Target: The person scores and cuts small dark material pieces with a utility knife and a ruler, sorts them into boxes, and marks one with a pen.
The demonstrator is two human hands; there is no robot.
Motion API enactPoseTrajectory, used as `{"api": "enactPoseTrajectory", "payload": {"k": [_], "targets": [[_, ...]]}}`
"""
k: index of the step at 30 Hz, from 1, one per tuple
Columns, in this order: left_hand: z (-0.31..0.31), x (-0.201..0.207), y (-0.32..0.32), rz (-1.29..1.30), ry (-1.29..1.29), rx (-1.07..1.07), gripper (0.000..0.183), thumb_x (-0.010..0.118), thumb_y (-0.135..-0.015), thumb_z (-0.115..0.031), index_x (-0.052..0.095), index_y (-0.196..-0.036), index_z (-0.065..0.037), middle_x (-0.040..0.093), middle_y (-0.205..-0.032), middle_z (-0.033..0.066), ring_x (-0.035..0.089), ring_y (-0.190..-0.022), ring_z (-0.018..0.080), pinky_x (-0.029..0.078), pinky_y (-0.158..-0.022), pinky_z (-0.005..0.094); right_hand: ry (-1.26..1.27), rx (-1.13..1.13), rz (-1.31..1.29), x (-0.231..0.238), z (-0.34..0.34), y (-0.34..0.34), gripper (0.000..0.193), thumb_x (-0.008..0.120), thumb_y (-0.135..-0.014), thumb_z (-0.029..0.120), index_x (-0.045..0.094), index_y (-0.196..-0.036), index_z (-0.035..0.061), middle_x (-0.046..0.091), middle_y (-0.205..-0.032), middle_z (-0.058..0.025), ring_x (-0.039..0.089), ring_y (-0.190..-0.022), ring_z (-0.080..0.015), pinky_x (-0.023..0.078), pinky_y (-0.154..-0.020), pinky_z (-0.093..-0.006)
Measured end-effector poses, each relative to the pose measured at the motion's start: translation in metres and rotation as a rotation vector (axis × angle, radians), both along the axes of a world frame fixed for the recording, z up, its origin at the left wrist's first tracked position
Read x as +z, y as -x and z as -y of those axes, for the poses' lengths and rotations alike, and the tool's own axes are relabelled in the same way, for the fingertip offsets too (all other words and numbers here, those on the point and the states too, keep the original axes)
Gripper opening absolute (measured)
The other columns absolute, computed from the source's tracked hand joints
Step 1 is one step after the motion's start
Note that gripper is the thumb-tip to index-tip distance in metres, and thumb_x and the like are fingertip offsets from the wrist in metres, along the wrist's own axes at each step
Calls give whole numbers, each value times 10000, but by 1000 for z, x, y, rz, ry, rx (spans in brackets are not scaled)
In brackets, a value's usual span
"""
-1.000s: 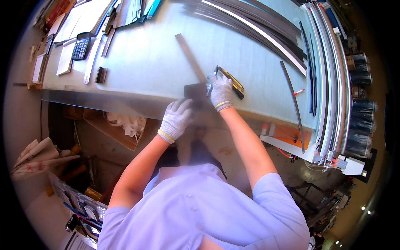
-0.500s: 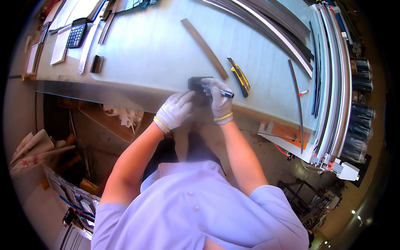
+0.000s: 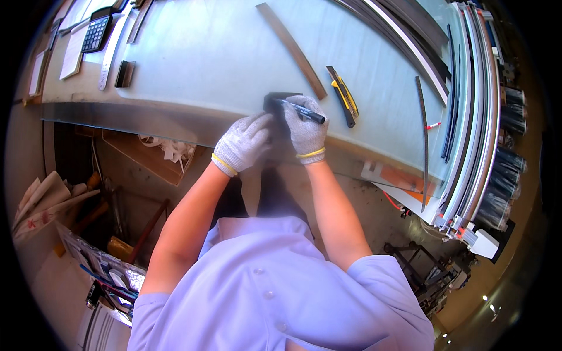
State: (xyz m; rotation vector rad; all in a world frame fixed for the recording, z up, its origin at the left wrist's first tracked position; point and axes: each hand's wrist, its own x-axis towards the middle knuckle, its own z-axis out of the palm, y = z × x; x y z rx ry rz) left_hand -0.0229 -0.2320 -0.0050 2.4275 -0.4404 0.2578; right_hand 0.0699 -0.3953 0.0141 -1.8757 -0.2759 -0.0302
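A marker [image 3: 309, 113] with a dark body sits in the grip of my right hand [image 3: 307, 131], which wears a whitish knit glove with a yellow cuff. The marker's tip end points left toward a flat black piece [image 3: 274, 102] at the table's near edge; whether it touches is hard to see. My left hand [image 3: 241, 143], gloved alike, has its fingers bent and closed at the left side of that black piece, and the fingertips are partly hidden. Right of my right hand lies a yellow and black utility knife [image 3: 344, 96].
A brown strip [image 3: 293, 51] lies on the glass-topped table [image 3: 199, 58]. Long profiles [image 3: 404, 44] cover its right side, near a thin dark strip [image 3: 421, 140] and a red-and-white pen [image 3: 433, 126]. A calculator [image 3: 96, 34] and a ruler [image 3: 111, 55] are far left. Below stands a box of scraps [image 3: 146, 157].
My right hand has drawn its fingers closer around the marker, which has turned slightly. The left hand stays beside the black piece. The whole view has shifted a little.
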Motion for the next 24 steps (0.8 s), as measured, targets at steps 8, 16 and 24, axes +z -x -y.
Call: {"api": "enactPoseTrajectory", "payload": {"k": [8,16,24], "targets": [[0,-3,1,-3,-24,14,380,798,-706,-147,598,-1005,-25,564,-1391,168,558,-1249,393,476,-1025,481,21,2,-21,7,-3,-2,115,749,-846,57,716,-937,-5,709,-824,-133,706,-743,-234,545,-676,-318],[1,-4,1,2,-45,22,347,789,-729,-169,595,-983,-33,565,-1388,170,562,-1245,387,482,-1018,479,50,28,-42,9,-2,-3,95,741,-849,45,714,-926,-2,712,-811,-135,710,-722,-218,543,-657,-311],[1,-7,1,-4,-40,15,381,799,-705,-148,596,-1001,-19,564,-1392,173,554,-1252,396,475,-1029,485,90,61,-24,8,2,-1,74,738,-851,46,708,-903,2,695,-777,-128,695,-693,-212,530,-635,-313]]}}
